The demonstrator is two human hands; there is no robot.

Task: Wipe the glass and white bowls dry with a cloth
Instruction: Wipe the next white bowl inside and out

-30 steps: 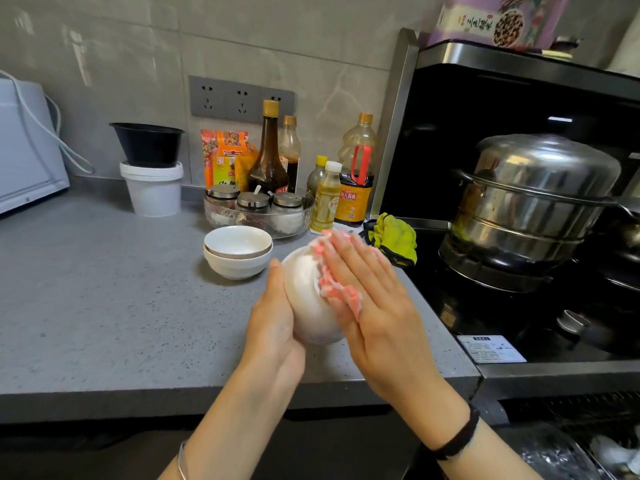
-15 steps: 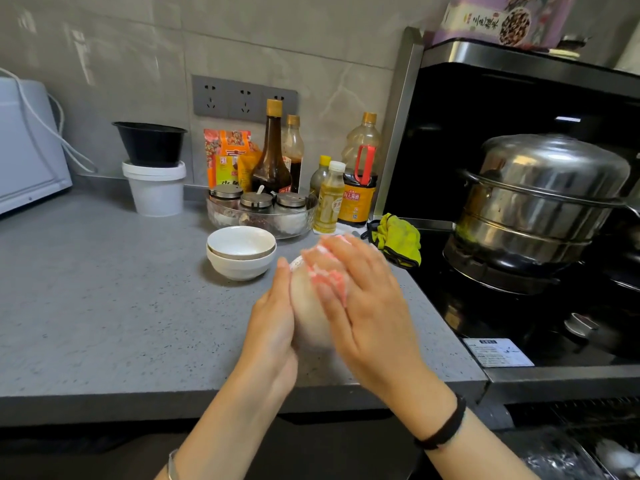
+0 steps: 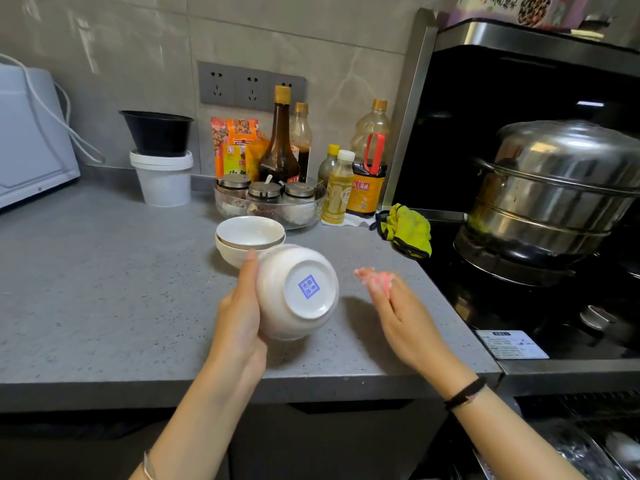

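Left hand (image 3: 242, 317) grips a white bowl (image 3: 298, 292), tilted with its blue-marked base towards the camera, above the surface (image 3: 104, 289) and just in front of the stack (image 3: 249, 239) of two white bowls. Right hand (image 3: 398, 313) holds a pink cloth (image 3: 375, 277) at its fingertips, right of the bowl and clear of it.

Behind the stack: a glass dish (image 3: 270, 209) of lidded jars, then bottles (image 3: 280, 147) against the tiled wall. Right of the stack: a yellow rag (image 3: 408, 230), with a steel steamer (image 3: 554, 188) beyond. Left of the stack: a white tub (image 3: 162, 181) bearing a black basin (image 3: 157, 133). The surface is grey and speckled.
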